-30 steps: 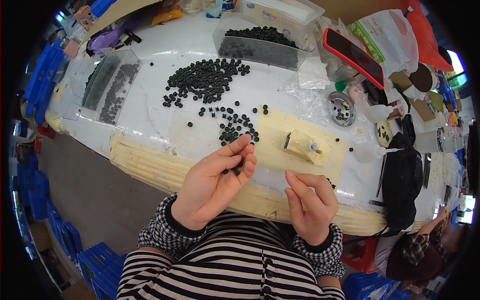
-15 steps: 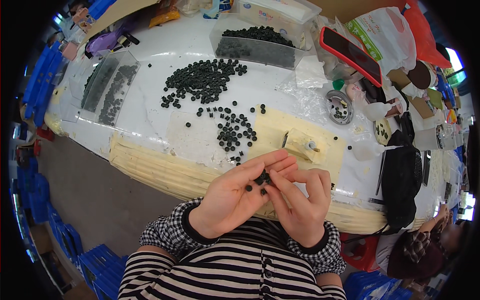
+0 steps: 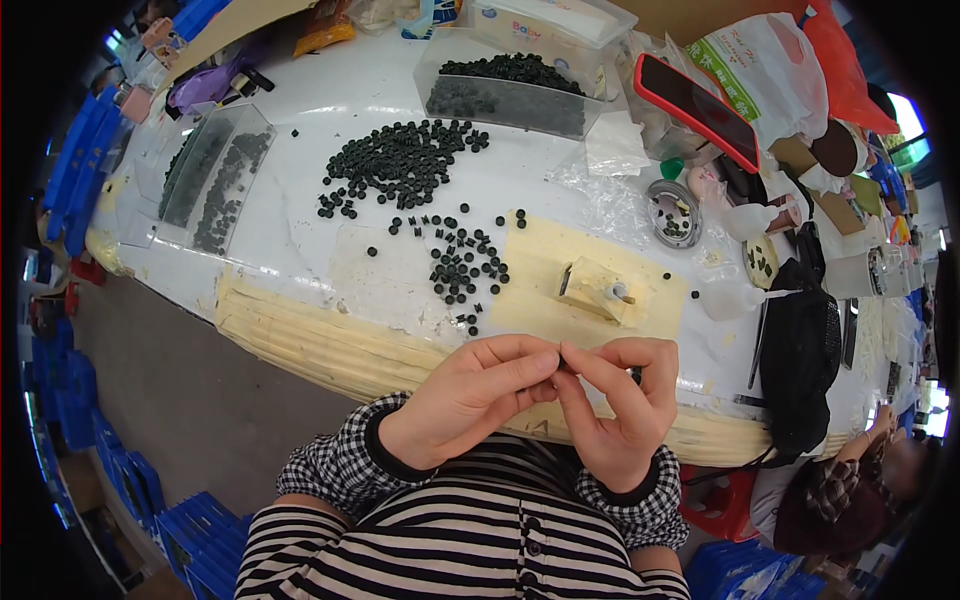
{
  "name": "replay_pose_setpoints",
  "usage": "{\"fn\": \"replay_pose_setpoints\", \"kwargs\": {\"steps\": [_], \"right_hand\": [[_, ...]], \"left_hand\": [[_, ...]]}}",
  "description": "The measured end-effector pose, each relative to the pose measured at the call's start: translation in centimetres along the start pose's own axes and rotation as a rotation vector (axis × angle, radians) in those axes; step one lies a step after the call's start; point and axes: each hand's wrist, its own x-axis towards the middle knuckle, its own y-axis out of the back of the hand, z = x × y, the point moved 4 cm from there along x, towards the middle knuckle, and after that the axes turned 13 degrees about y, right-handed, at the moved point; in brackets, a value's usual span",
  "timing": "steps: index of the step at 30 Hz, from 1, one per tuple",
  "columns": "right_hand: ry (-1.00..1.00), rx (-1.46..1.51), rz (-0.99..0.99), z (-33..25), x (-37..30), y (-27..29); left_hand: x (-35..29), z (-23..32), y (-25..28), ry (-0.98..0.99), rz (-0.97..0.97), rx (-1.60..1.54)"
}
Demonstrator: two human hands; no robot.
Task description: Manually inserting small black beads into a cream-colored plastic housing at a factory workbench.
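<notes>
My left hand [image 3: 465,395] and my right hand [image 3: 622,415] meet above the table's near edge. Both are closed, thumb and fingertips pinched together at one spot. Only a dark sliver of a small black round piece [image 3: 562,364] shows between the fingertips. Another bit of black [image 3: 636,374] peeks out beside the curled fingers of my right hand. The curled left fingers hide whatever lies in that palm. Just beyond my hands, several loose black grooved round pieces [image 3: 465,262] are scattered, with a large pile of them [image 3: 390,165] farther back.
A tape-wrapped block [image 3: 600,292] with a short peg stands ahead of my right hand. Clear bins of black pieces sit at the back [image 3: 510,105] and left [image 3: 215,180]. Rightward are a red-cased phone [image 3: 697,112], a round metal dish [image 3: 675,214] and a black bag [image 3: 803,365].
My left hand has turned from an open palm carrying several black pieces to a closed pinch. My right fingertips have risen from that palm to meet the left ones.
</notes>
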Motion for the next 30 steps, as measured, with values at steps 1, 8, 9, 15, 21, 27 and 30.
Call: {"fn": "replay_pose_setpoints", "kwargs": {"steps": [1, 8, 9, 15, 21, 27, 30], "right_hand": [[0.0, 0.005, 0.004, 0.0, 0.0, 0.0], [0.013, 0.012, -0.005, 0.0, -0.2, -0.1], [0.009, 0.015, -0.003, 0.1, -0.3, 0.0], [0.021, -0.004, 0.004, 0.1, -0.4, -0.1], [0.056, -0.017, 0.007, 0.2, -0.3, -0.2], [0.064, -0.034, 0.037, 0.1, -0.4, -0.3], [0.092, -0.04, 0.034, 0.1, -0.4, -0.3]], "left_hand": [[0.0, 0.0, 0.2, -0.009, 0.031, 0.026], [-0.3, 0.3, 0.7, -0.021, 0.07, 0.122], [-0.2, 0.4, 0.7, -0.023, 0.066, 0.125], [0.0, 0.4, -0.3, -0.077, 0.201, 0.071], [0.0, 0.4, 0.5, -0.144, 0.211, 0.113], [0.1, 0.7, 0.0, -0.228, 0.251, 0.242], [0.1, 0.7, 0.1, -0.194, 0.218, 0.241]]}}
